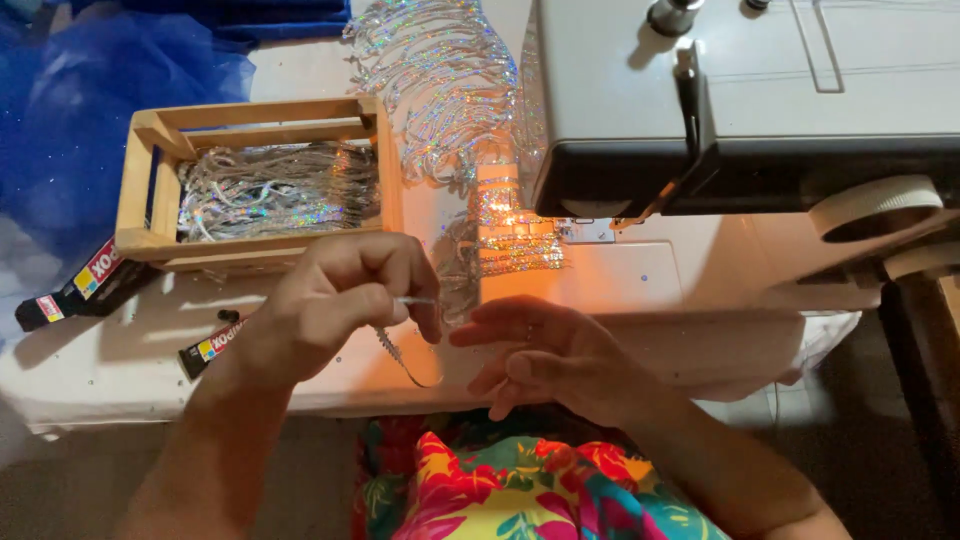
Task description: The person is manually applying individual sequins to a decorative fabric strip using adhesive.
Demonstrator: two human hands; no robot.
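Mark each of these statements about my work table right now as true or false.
1. The left hand pinches a thin sequin strip. True.
2. The right hand grips scissors. False: it is open, holding nothing.
3. The wooden crate holds shiny strips. True.
4. The sewing machine stands left of the crate. False: it stands to the right.
5. Two dark tubes lie by the crate. True.

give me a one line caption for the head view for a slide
Left hand pinches a sequin strip beside the open right hand, before a sewing machine and a wooden crate of strips.
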